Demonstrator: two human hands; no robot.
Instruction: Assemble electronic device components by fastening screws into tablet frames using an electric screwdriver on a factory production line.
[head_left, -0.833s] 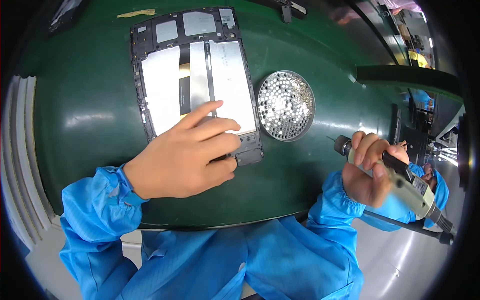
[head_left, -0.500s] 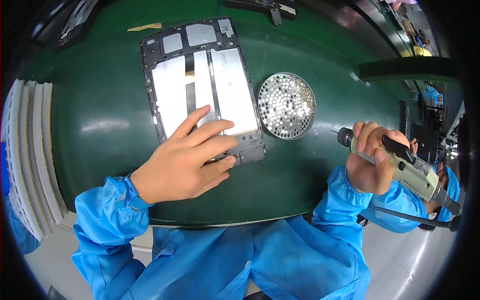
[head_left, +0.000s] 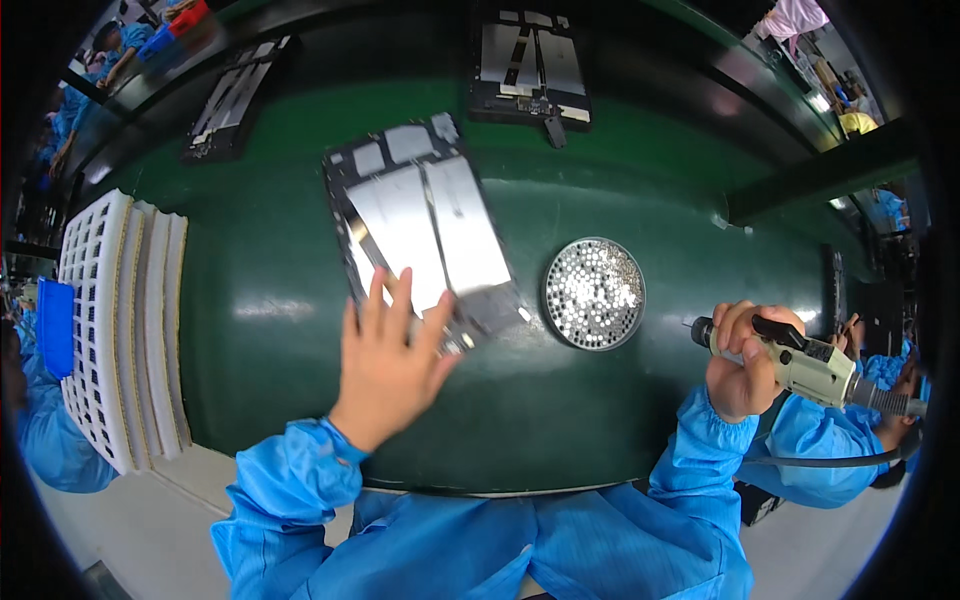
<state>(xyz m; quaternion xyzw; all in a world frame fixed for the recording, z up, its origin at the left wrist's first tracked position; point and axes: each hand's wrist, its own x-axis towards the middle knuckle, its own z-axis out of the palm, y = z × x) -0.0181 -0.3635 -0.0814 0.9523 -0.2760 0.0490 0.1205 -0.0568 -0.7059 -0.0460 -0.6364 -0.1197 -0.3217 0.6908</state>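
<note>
My left hand (head_left: pixel 385 365) rests with fingers spread over the near end of an opened tablet (head_left: pixel 400 220). The tablet lies flat, its silver battery panels and black frame showing, slightly blurred and tilted to the left at its far end. In my right hand (head_left: pixel 745 360) is a pale-green electric screwdriver (head_left: pixel 812 372), gripped around its body, its thin bit pointing left above the table. Between the tablet and the screwdriver sits a round dish (head_left: pixel 595 294) with a perforated insert, small screws gathered at its upper right.
White foam trays (head_left: pixel 120 330) stand on edge in a stack at the left. Two more opened tablets lie at the back, one left (head_left: pixel 235 100) and one at centre (head_left: pixel 530 65). A dark green bar (head_left: pixel 820 175) crosses at right. Other people in blue sit at both sides.
The tablet has slid away from me past the dish, my left hand on its near end. My view has tilted up, showing more of the back. My right hand still holds the screwdriver.
</note>
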